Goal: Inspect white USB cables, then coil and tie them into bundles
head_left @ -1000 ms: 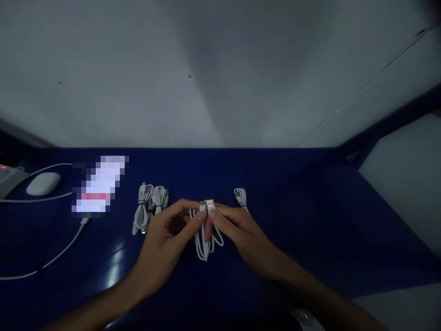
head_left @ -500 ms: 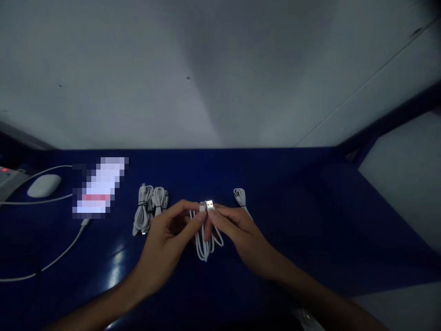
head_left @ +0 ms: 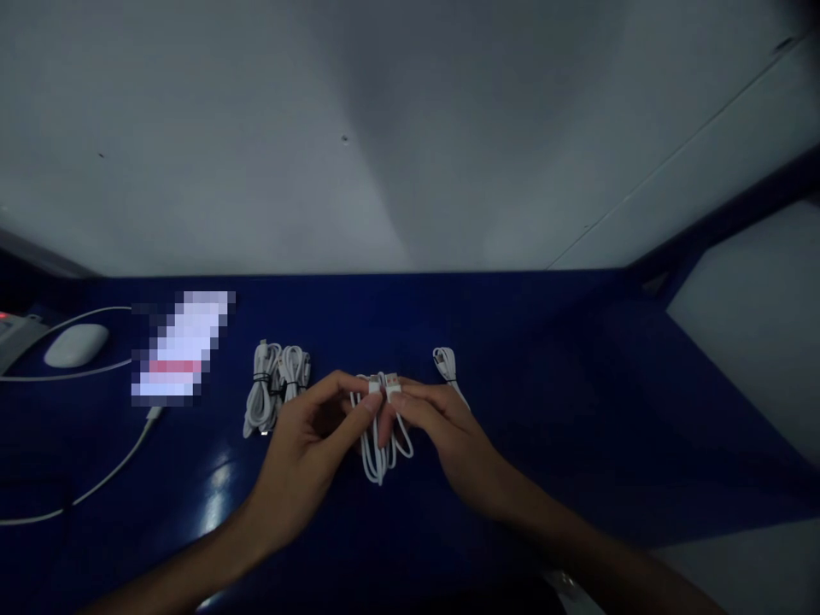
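A coiled white USB cable (head_left: 379,457) hangs between my two hands, its loops dropping below the fingers. My left hand (head_left: 320,436) is closed, thumb and forefinger pinching one connector end of it. In a like pinch, my right hand (head_left: 442,418) grips the USB plug (head_left: 393,383) beside it. The two ends stand side by side, a small gap apart, pointing away from me. To the left lie bundled white cables (head_left: 261,393) with dark ties. Another tied white cable (head_left: 445,366) rests behind my right hand, partly covered by it.
The blue table (head_left: 544,384) meets a pale wall (head_left: 256,171) at the back. On the left are a blurred-out phone-like screen (head_left: 183,342) with a white cord (head_left: 128,461), a white rounded case (head_left: 77,345) and a white box (head_left: 16,337) with a red light.
My hands keep the same grip on the cable. The plug in my right hand has tilted slightly and its bright glint is gone. The whole view has shifted a little.
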`<state>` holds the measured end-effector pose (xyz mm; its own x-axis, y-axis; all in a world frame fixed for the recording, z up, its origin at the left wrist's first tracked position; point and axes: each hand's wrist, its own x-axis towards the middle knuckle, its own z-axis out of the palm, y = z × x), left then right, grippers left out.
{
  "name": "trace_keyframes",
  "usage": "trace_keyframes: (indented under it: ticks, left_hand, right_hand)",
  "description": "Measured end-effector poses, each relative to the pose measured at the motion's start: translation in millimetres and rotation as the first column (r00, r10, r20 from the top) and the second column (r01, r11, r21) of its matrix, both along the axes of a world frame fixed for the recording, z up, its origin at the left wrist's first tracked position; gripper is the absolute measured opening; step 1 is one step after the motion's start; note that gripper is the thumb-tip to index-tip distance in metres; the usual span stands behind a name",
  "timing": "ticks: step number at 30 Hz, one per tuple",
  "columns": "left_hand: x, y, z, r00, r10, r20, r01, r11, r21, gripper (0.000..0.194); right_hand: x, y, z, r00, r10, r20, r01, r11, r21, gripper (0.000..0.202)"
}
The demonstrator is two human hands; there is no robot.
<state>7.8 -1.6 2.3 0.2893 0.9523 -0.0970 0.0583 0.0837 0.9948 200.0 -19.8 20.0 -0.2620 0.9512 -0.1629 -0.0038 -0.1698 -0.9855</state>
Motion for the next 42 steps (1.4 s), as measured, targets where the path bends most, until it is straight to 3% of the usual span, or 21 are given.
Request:
trace_keyframes:
  ticks: [20, 42]
  left_hand:
    - [1.4, -0.5, 3.4, 0.997, -0.041, 0.061, 0.044, 0.998, -0.055, 0.028]
    - [3.2, -0.5, 9.4, 0.997, -0.049, 0.061, 0.053, 0.996, -0.066, 0.025]
  right_hand:
    - [0.0, -0.3, 3.3, 1.000, -0.010, 0.027, 0.010, 1.000, -0.014, 0.049]
    - [-0.5, -1.6, 4.0, 0.999, -0.008, 0.037, 0.007, 0.999, 0.037, 0.047]
